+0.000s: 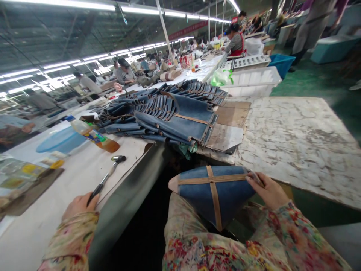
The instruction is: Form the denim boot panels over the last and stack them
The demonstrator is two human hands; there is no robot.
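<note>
This is a factory workshop — rows of long lights (pixel 141 10) shine far past the left hand (pixel 80 206), with lots of people (pixel 236 43) below. Ahead and left of the right hand (pixel 269 191) lies a heap of look-alike blue pieces (pixel 158 107) — and the left hand holds a hammer (pixel 105 180).

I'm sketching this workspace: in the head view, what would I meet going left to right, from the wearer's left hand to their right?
Left hand, hammer, blue leather piece with tan strips, right hand.
</note>
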